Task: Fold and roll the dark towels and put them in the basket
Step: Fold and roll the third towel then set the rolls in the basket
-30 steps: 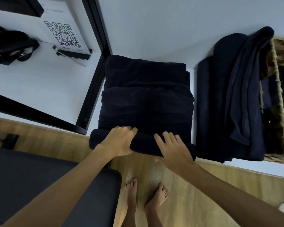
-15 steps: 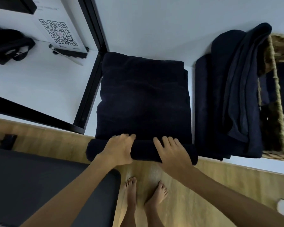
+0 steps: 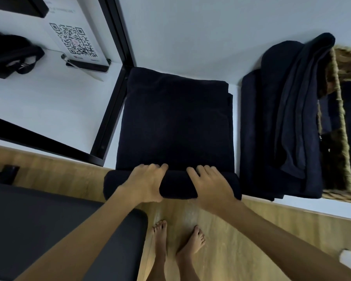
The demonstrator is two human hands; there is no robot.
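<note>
Head view: two hands (image 3: 178, 183), one towel (image 3: 174, 122)

A home room (bare feet (image 3: 178, 242) on wood floor (image 3: 241, 230), wicker basket (image 3: 344, 138))

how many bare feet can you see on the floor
2: a left foot and a right foot, side by side on the wooden floor below the hands; none seem hidden.

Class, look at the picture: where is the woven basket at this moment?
In the head view the woven basket stands at the far right edge on the white surface, with a pile of dark towels draped against its left side.
</note>
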